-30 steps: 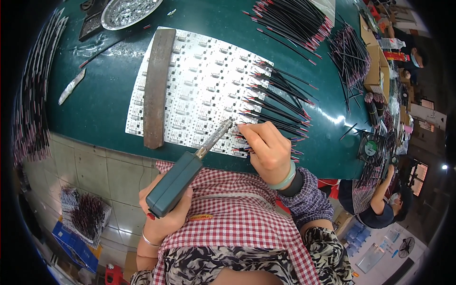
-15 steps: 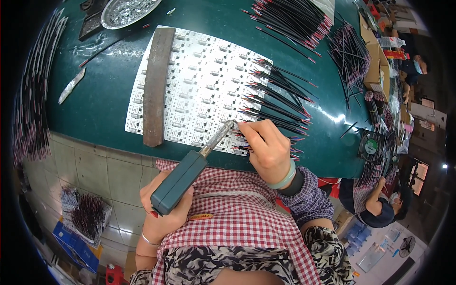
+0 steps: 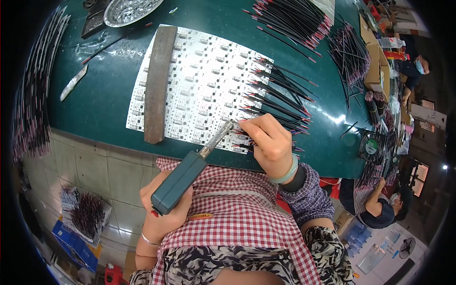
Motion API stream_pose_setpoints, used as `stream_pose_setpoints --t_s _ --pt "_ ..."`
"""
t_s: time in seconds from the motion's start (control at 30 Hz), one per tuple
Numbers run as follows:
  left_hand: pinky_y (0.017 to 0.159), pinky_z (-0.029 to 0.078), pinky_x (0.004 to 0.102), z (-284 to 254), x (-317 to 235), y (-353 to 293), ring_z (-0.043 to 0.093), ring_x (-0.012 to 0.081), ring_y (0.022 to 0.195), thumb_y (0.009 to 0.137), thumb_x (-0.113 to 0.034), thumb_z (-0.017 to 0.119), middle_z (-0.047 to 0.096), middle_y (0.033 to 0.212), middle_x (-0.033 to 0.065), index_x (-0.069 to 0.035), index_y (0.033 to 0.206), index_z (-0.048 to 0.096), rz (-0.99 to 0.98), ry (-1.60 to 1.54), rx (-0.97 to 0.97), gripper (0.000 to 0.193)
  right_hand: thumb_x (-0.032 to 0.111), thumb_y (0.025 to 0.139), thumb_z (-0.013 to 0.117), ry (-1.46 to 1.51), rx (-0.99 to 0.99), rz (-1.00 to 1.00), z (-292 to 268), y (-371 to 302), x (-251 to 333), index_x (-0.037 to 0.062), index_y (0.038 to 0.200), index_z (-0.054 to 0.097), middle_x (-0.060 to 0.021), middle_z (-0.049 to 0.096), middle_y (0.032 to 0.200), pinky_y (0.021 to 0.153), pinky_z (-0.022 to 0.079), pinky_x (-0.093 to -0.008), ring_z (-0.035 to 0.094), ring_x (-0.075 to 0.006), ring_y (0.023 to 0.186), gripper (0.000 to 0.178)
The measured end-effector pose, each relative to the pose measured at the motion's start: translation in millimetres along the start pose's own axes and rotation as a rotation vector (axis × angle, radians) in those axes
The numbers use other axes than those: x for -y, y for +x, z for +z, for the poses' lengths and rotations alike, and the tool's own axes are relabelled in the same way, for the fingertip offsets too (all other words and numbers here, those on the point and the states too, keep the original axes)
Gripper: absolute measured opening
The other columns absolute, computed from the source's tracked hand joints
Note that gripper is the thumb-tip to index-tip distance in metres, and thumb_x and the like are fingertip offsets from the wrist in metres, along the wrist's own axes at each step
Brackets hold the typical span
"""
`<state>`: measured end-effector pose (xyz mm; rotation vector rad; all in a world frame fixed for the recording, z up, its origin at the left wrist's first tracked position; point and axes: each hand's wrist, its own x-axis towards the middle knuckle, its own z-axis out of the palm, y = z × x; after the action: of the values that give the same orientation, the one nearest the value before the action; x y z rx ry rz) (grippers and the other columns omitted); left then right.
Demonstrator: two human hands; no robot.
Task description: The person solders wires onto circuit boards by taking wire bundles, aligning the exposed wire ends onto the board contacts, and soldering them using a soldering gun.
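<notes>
At the far left, a long bundle of thin black wires with reddish ends lies on the dark green table. A flat, rust-brown metal bar lies across the left part of a white sheet of small circuit boards, flat in front of me. Below the sheet, my left hand still grips a dark green, boxy soldering tool with a metal shaft; its body sits slightly farther right than a second ago, its tip over the sheet's lower right part. Beside that tip, my right hand is bent as before, thumb and forefinger close together; I cannot tell whether they pinch a wire. Short black wires with red ends fan rightward off the sheet's right edge. Farther right, a masked co-worker in a dark top now has an arm drawn closer in.
</notes>
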<state>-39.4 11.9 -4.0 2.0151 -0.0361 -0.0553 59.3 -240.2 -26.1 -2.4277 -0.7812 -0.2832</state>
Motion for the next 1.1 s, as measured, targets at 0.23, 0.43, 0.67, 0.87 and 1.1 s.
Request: stream_pose_setpoints --t_s 0.23,0.43,0.67,0.87,1.1 --pt "0.059 0.051 0.0319 2 -5 2 0.064 0.0266 0.063 0.072 0.005 0.072 0.065 0.08 0.013 0.005 0.086 0.067 -0.001 -0.039 -0.075 0.014 -0.002 0.069 0.066 -0.067 0.005 -0.065 1 -2 1 -0.0022 0.1 0.068 -0.0087 0.062 0.088 0.057 0.051 -0.032 0.062 -0.0239 0.075 0.031" --pt "0.059 0.052 0.0315 -2 11 -20 0.067 0.0265 0.065 0.073 0.002 0.073 0.068 0.084 0.0149 0.005 0.093 0.071 -0.077 -0.049 -0.058 0.021 -0.001 0.069 0.066 -0.058 0.008 -0.064 0 -2 2 -0.0022 0.1 0.068 -0.0093 0.062 0.09 0.059 0.051 -0.0316 0.062 -0.0245 0.076 0.031" --pt "0.059 0.052 0.0311 -2 13 -25 0.066 0.0248 0.063 0.073 0.001 0.075 0.069 0.084 0.0146 0.005 0.096 0.071 -0.151 -0.104 -0.081 0.024 -0.003 0.067 0.066 -0.009 -0.129 -0.082 -2 -6 6 -0.0011 0.111 0.071 -0.01 0.062 0.091 0.061 0.05 -0.0332 0.06 -0.0239 0.076 0.044" --pt "0.059 0.052 0.0305 -2 12 -25 0.067 0.0245 0.064 0.073 0.001 0.075 0.069 0.085 0.0152 0.005 0.096 0.071 -0.136 -0.079 -0.081 0.023 -0.002 0.067 0.066 -0.082 -0.033 0.02 3 -16 15 0.0002 0.122 0.07 -0.0067 0.057 0.091 0.061 0.045 -0.0327 0.054 -0.0206 0.071 0.056" --pt "0.061 0.054 0.0311 -4 9 -27 0.069 0.0253 0.068 0.072 0.003 0.074 0.071 0.089 0.0172 0.007 0.095 0.071 -0.091 -0.078 -0.052 0.023 0.0 0.068 0.067 -0.032 -0.029 -0.043 1 -17 14 -0.0008 0.107 0.071 -0.0059 0.056 0.081 0.059 0.044 -0.0334 0.056 -0.0224 0.07 0.04"
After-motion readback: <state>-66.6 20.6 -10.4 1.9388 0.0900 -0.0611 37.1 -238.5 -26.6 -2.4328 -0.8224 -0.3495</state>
